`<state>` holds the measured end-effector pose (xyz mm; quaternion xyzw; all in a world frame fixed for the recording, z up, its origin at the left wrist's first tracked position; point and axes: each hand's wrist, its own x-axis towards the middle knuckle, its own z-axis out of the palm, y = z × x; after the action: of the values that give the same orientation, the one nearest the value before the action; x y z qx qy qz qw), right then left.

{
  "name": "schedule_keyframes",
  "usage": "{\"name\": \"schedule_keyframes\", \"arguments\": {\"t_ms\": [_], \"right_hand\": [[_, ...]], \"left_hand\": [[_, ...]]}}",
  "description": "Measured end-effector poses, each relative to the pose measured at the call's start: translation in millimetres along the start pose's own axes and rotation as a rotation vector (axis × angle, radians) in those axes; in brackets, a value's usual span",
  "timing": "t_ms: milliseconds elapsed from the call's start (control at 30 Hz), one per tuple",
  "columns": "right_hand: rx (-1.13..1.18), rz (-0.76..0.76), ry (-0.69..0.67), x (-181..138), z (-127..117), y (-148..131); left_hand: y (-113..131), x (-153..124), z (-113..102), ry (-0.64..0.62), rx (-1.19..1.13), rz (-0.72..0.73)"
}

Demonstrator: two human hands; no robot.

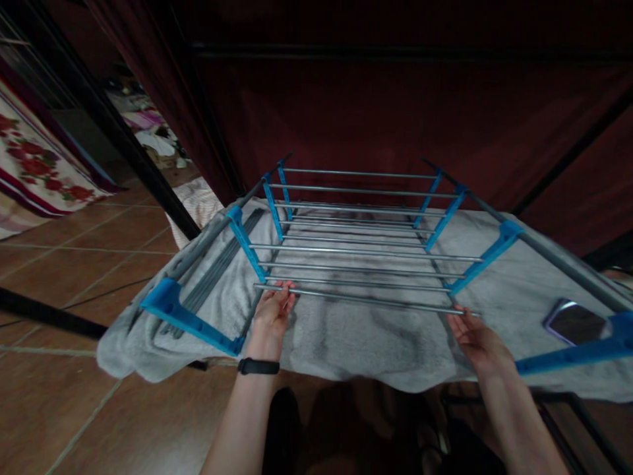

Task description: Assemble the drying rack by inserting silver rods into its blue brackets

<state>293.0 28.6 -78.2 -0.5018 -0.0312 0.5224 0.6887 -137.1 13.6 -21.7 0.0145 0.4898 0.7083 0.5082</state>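
Note:
A loose grey metal rod (366, 300) spans from hand to hand, level above the cloth. My left hand (275, 310) pinches it near its left end, and my right hand (475, 335) grips it near its right end. Around it stands a partly built rack of grey tubes with blue plastic brackets. The near left bracket (195, 323) and near right bracket (573, 353) have no rods between them. Behind, a middle left bracket (247, 244) and middle right bracket (484, 257) carry several crossbars.
The rack rests on a grey fleecy cloth (356, 343) over a raised surface. Several loose rods (212, 280) lie on its left side. A phone (576, 322) lies at the right. Dark red curtains (376, 119) hang behind, and tiled floor (59, 396) shows at left.

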Motion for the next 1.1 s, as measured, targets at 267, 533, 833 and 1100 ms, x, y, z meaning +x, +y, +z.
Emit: {"name": "schedule_keyframes", "arguments": {"t_ms": [267,533,833,1100], "right_hand": [[-0.009,0.032,-0.036,-9.8,11.4,6.6],[0.017,0.016,-0.124,-32.6,31.5,25.1],[-0.007,0.013,-0.253,-52.8,46.2,40.4],[0.011,0.038,-0.339,-63.3,52.0,65.0]], "left_hand": [[-6.3,-1.7,7.0,-0.030,-0.009,-0.059],[-26.2,-9.4,21.3,-0.063,0.032,-0.139],[-68.1,-34.6,31.3,-0.157,0.072,-0.275],[-88.9,-48.2,35.1,-0.194,0.086,-0.300]]}}
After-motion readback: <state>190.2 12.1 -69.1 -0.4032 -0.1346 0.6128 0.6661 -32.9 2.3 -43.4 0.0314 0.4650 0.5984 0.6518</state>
